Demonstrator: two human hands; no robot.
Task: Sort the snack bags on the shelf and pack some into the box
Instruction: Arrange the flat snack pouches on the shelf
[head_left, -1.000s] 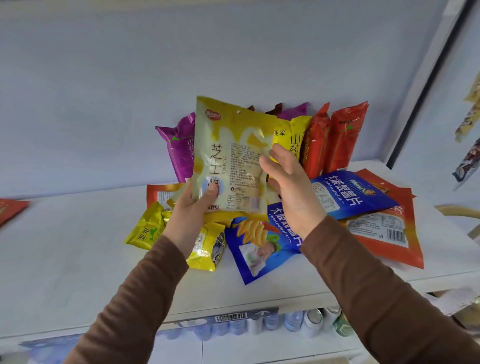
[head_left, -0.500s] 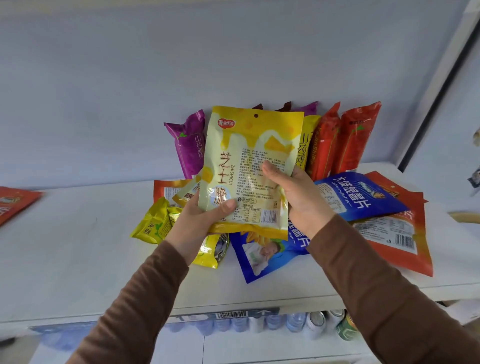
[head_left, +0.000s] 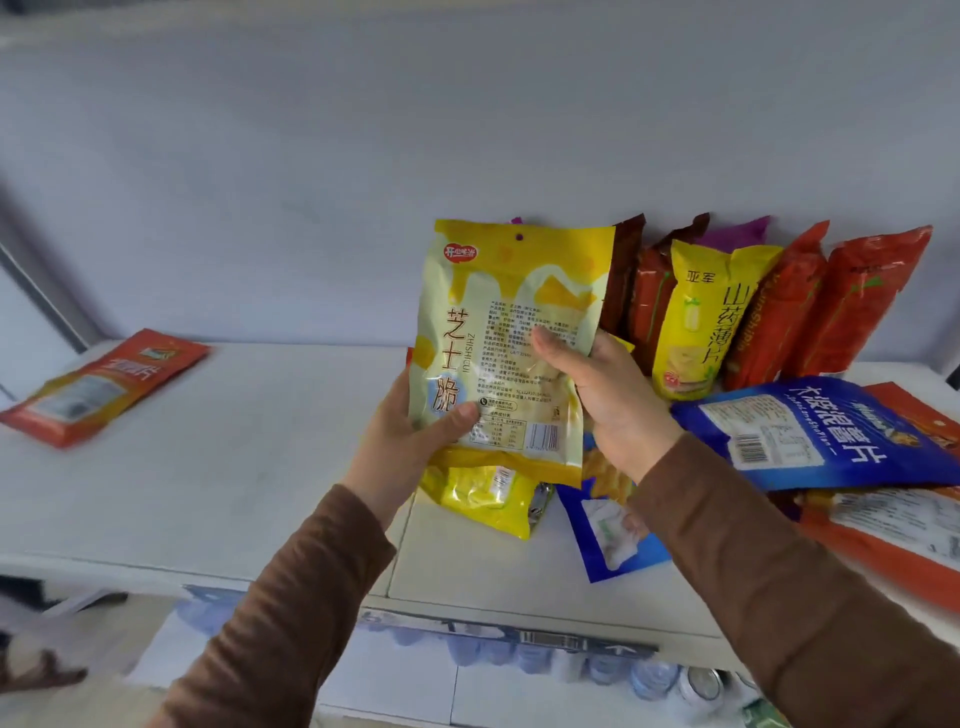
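Two hands occupy me. Beneath them the white shelf carries the unsorted bags. Cheese snack bag upright, label readable for sorting; left hand pinches its lower corner, right hand grips its edge.

place: shop | evidence: white retail shelf with price-label strip, packaged snack bags, bottled drinks below

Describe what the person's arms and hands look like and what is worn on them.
Both arms wear long brown sleeves of a soft, knit-like fabric that end at the wrists. The left hand and right hand are bare: no gloves, and no rings, watch or markings show from this view.
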